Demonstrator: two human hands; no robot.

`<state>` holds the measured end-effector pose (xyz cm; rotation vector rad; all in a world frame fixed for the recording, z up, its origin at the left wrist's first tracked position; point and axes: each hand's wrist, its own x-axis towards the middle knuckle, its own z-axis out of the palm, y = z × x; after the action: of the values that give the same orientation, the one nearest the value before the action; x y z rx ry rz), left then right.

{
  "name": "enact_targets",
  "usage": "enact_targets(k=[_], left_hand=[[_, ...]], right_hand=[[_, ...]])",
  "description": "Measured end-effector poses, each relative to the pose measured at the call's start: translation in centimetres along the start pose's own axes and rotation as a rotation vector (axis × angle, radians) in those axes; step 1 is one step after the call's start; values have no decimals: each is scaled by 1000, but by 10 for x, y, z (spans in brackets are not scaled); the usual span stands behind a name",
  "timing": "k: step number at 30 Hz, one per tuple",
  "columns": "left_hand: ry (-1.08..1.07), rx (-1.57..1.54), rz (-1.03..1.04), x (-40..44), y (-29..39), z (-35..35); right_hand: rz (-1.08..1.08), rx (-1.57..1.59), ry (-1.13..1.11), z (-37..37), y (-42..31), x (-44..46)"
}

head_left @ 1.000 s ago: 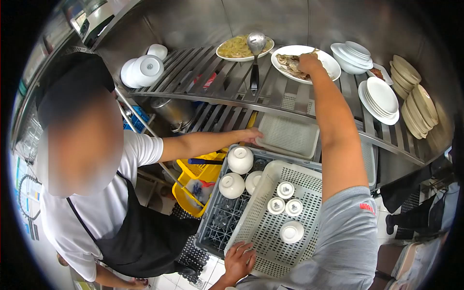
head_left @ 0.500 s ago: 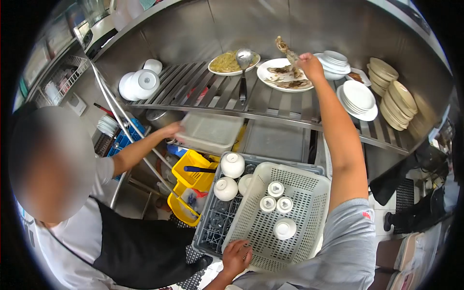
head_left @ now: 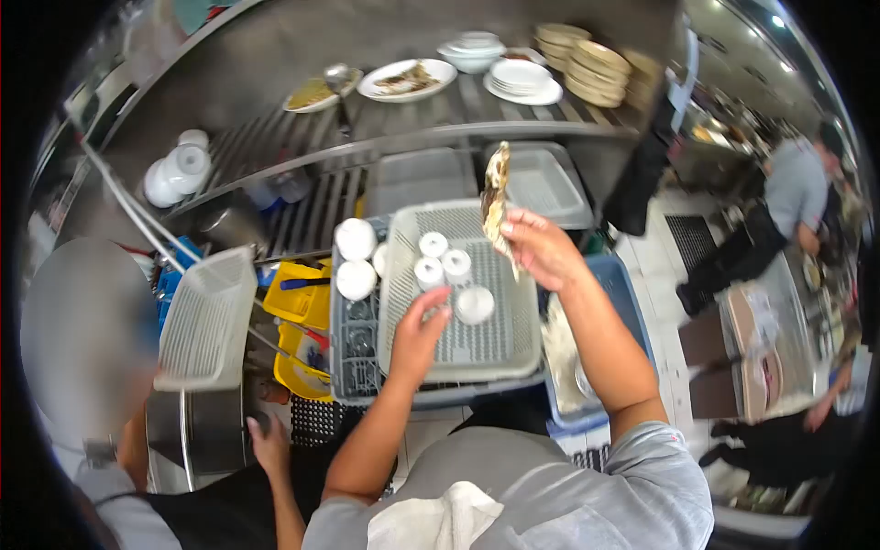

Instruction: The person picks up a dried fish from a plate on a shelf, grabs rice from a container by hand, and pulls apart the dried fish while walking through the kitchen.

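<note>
My right hand (head_left: 543,249) pinches a long, ragged piece of cooked fish (head_left: 496,197), holding it upright above the far right side of a light grey perforated basket (head_left: 522,353). Over that basket's left side hovers my left hand (head_left: 418,341), thumb and fingers apart, with nothing in it. Close to its fingertips are small white cups (head_left: 429,272) and an upturned white bowl (head_left: 475,305) in the basket. More brown fish remains (head_left: 407,82) lie on a white oval platter (head_left: 371,84) on the steel shelf.
The basket rests on a grey glass rack (head_left: 353,376) with white bowls (head_left: 355,240). Stacked plates (head_left: 522,78) and beige bowls (head_left: 598,73) stand on the shelf. A blue tub (head_left: 612,275) is at right. At left, a co-worker's hand (head_left: 268,445) is near a whitish tray (head_left: 209,316).
My right hand has brought the fish from the platter toward me, above the basket. My left hand has lifted off the basket's near edge. The view has turned right; the co-worker's tray is nearer.
</note>
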<state>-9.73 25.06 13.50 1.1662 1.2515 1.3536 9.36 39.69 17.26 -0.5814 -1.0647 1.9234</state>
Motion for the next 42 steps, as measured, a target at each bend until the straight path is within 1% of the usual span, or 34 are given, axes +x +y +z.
enact_targets(k=[1, 2, 3, 5, 6, 10, 12, 14, 15, 17, 18, 19, 21, 24, 25, 26, 28, 29, 30, 31, 33, 35, 37, 39, 42], left_hand=[[-67, -168, -76, -1, 4, 11], [-215, -267, -136, -13, 2, 31], [-316, -361, -181, -18, 1, 44], [-450, -425, -221, -37, -16, 68], [-534, -486, -245, -47, -23, 82], [-756, -570, -297, -96, -28, 124], [-783, -563, -334, -115, -36, 142], [-786, -567, -388, -131, -44, 155], [-798, -560, -399, -138, -47, 162], [-806, -523, -388, -148, -55, 178], [-805, -484, -379, -153, -60, 186], [-816, -479, -386, -159, -63, 195], [-822, -427, -437, -171, -66, 218], [-884, -378, -450, -194, -80, 256], [-908, -360, -427, -202, -84, 274], [-927, -305, -431, -212, -86, 290], [-957, -273, -441, -236, -80, 326], [-975, -259, -435, -246, -83, 346], [-991, -257, -420, -257, -86, 364], [-1004, -253, -410, -268, -90, 382], [-1039, -239, -455, -287, -97, 414], [-1094, -229, -448, -301, -100, 443], [-1121, -218, -452, -312, -109, 470], [-1139, -207, -450, -317, -111, 495], [-1210, -131, -399, -319, -113, 527]], right_hand=[[26, 50, 26, -1, 11, -32], [34, 70, 100, -4, 25, -93], [56, 87, 127, -2, 34, -126], [96, 37, 211, -5, 45, -180], [90, 44, 233, -5, 47, -205], [96, 93, 371, -8, 70, -281], [87, 119, 408, -12, 79, -308], [62, 90, 511, -14, 86, -333], [55, 101, 524, -16, 89, -344], [-3, -279, 647, -23, 91, -365], [-66, -420, 731, -20, 85, -377], [-68, -414, 744, -24, 82, -389], [-94, -672, 854, -36, 74, -417], [-103, -644, 862, -51, 67, -462], [-107, -660, 848, -58, 62, -478], [-70, -718, 883, -66, 61, -495], [-75, -621, 911, -88, 63, -529], [-38, -629, 938, -90, 54, -547], [-61, -542, 942, -107, 61, -564], [-83, -548, 960, -117, 60, -580], [-22, -521, 999, -131, 51, -614], [-59, -456, 1015, -149, 53, -643], [-97, -406, 1017, -163, 47, -668], [-105, -239, 1051, -172, 40, -686], [-119, -175, 1079, -199, 39, -703]])
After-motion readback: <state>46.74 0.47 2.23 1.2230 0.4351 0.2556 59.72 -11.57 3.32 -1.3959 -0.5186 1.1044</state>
